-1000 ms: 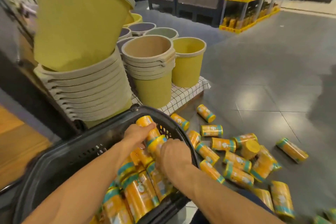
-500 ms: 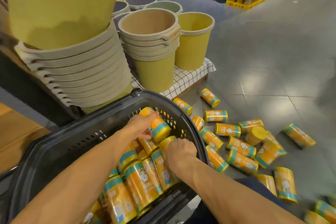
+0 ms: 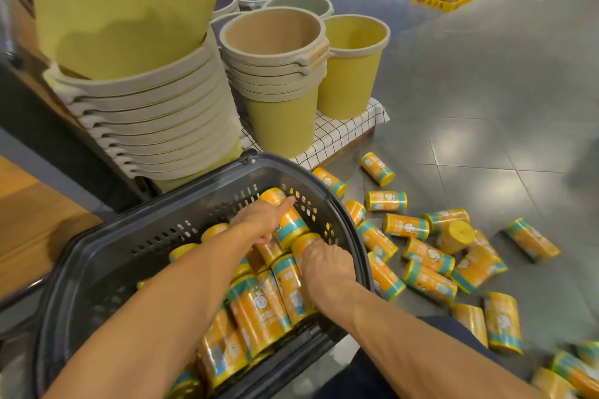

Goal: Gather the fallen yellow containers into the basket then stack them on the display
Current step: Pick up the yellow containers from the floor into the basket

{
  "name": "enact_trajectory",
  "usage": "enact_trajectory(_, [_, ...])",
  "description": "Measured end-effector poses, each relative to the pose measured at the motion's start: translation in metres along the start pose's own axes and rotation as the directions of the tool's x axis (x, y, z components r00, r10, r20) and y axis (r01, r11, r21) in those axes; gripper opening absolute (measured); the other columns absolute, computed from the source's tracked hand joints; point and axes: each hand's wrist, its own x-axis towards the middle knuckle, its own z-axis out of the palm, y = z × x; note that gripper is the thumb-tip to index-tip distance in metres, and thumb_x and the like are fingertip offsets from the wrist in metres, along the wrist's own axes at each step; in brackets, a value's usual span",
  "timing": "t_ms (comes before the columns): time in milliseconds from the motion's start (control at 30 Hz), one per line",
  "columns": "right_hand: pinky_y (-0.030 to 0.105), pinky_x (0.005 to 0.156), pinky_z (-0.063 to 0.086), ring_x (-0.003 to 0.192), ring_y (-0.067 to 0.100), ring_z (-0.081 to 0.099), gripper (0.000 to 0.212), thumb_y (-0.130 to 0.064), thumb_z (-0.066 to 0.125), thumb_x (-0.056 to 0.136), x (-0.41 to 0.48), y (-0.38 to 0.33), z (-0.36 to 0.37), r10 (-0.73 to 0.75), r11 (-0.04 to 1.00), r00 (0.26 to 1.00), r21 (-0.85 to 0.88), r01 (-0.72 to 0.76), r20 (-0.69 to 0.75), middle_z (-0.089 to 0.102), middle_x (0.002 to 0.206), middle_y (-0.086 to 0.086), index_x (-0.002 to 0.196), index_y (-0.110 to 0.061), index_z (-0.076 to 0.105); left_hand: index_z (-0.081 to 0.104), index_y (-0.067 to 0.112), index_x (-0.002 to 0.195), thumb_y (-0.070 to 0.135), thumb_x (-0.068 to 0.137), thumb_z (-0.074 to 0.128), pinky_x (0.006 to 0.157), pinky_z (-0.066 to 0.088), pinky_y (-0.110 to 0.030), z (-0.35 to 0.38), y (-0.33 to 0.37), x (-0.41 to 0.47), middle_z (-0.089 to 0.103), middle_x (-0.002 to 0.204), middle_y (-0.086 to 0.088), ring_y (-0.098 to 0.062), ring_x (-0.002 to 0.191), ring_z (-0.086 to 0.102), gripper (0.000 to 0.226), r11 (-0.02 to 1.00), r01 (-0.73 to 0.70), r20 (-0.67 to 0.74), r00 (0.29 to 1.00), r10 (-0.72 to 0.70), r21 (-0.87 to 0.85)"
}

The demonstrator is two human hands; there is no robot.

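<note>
Two hands reach into the basket [image 3: 340, 214] at lower centre, the left hand [image 3: 259, 220] clasping a tilted can [image 3: 291, 223], the right hand [image 3: 327, 266] curled round another can [image 3: 303, 241], with loose cans [image 3: 428, 256] strewn on the floor [image 3: 486, 107] at right.

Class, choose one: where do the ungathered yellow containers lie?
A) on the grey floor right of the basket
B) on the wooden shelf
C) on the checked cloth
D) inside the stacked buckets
A: the loose yellow containers lie scattered on the grey floor beside the black basket.
</note>
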Motion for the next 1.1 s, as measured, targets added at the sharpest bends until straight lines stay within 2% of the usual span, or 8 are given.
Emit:
enact_trajectory(233, [0.035, 0.094, 0.053, 0.118, 0.025, 0.067, 0.035, -0.021, 0.055, 0.105, 0.006, 0.002, 0.005, 0.039, 0.999, 0.999, 0.016, -0.039, -0.010, 0.066, 0.130, 0.007, 0.136, -0.006, 0.048, 0.068, 0.018, 0.083, 0.098, 0.076, 0.031, 0.083, 0.062, -0.038, 0.000, 0.002, 0.004, 0.074, 0.070, -0.002, -0.018, 0.061, 0.073, 0.088, 0.994, -0.008, -0.043, 0.999, 0.012, 0.107])
enact_trajectory(333, [0.036, 0.093, 0.054, 0.118, 0.028, 0.066, 0.041, -0.021, 0.056, 0.104, -0.002, 0.000, 0.004, 0.007, 1.000, 0.999, -0.011, -0.007, -0.041, 0.061, 0.133, 0.012, 0.139, -0.002, 0.045, 0.063, 0.020, 0.087, 0.095, 0.079, 0.033, 0.076, 0.063, -0.038, -0.002, -0.002, -0.003, 0.073, 0.085, -0.006, -0.023, 0.074, 0.074, 0.082, 0.999, -0.020, 0.056, 0.998, 0.018, 0.027])
enact_trajectory(467, [0.041, 0.086, 0.054, 0.114, 0.030, 0.062, 0.039, -0.037, 0.054, 0.103, -0.018, 0.008, -0.029, 0.003, 0.970, 0.950, 0.231, 0.073, -0.311, 0.059, 0.125, 0.011, 0.130, -0.010, 0.052, 0.065, 0.016, 0.089, 0.074, 0.094, 0.043, 0.065, 0.058, -0.034, -0.027, 0.006, -0.028, 0.069, 0.083, -0.004, -0.024, 0.080, 0.070, 0.062, 0.992, -0.118, 0.030, 0.992, 0.119, -0.037])
enact_trajectory(567, [0.043, 0.084, 0.056, 0.106, 0.023, 0.064, 0.039, -0.049, 0.057, 0.099, -0.035, 0.039, -0.057, 0.134, 0.854, 0.883, 0.504, 0.127, -0.450, 0.068, 0.115, 0.001, 0.124, -0.019, 0.061, 0.069, 0.019, 0.111, 0.057, 0.099, 0.050, 0.088, 0.052, -0.039, -0.047, 0.017, -0.053, 0.069, 0.099, 0.004, -0.021, 0.099, 0.066, 0.044, 0.924, -0.371, -0.200, 0.916, 0.347, -0.095])
enact_trajectory(700, [0.041, 0.092, 0.055, 0.111, 0.014, 0.065, 0.045, -0.054, 0.064, 0.094, -0.049, 0.100, -0.068, 0.313, 0.648, 0.851, 0.750, 0.132, -0.421, 0.071, 0.119, -0.006, 0.126, -0.023, 0.066, 0.069, 0.029, 0.118, 0.056, 0.091, 0.057, 0.102, 0.050, -0.042, -0.043, 0.052, -0.097, 0.070, 0.113, 0.011, -0.012, 0.109, 0.064, 0.040, 0.768, -0.559, -0.206, 0.829, 0.519, -0.312])
enact_trajectory(867, [0.029, 0.091, 0.050, 0.106, 0.010, 0.066, 0.040, -0.044, 0.072, 0.093, -0.075, 0.192, -0.055, 0.559, 0.432, 0.765, 0.900, 0.062, -0.321, 0.073, 0.116, -0.003, 0.125, -0.022, 0.068, 0.068, 0.031, 0.117, 0.062, 0.078, 0.055, 0.102, 0.050, -0.041, 0.002, 0.139, -0.139, 0.071, 0.107, 0.010, -0.012, 0.106, 0.066, 0.051, 0.653, -0.664, -0.104, 0.726, 0.680, -0.365])
enact_trajectory(1000, [0.039, 0.097, 0.054, 0.106, 0.011, 0.069, 0.047, -0.052, 0.072, 0.088, -0.113, 0.271, -0.023, 0.736, 0.315, 0.644, 0.948, -0.055, -0.207, 0.075, 0.111, -0.005, 0.124, -0.022, 0.069, 0.063, 0.019, 0.126, 0.043, 0.098, 0.062, 0.083, 0.041, -0.027, 0.064, 0.204, -0.157, 0.069, 0.111, 0.003, -0.014, 0.101, 0.062, 0.037, 0.644, -0.695, 0.078, 0.658, 0.749, -0.321])
enact_trajectory(1100, [0.043, 0.092, 0.057, 0.101, 0.012, 0.070, 0.050, -0.062, 0.069, 0.082, -0.138, 0.326, 0.017, 0.823, 0.263, 0.549, 0.955, -0.140, -0.146, 0.076, 0.107, -0.009, 0.118, -0.028, 0.069, 0.062, 0.018, 0.127, 0.042, 0.100, 0.060, 0.085, 0.045, -0.033, 0.123, 0.239, -0.155, 0.070, 0.111, -0.001, -0.022, 0.105, 0.064, 0.035, 0.610, -0.759, 0.199, 0.577, 0.792, -0.227])
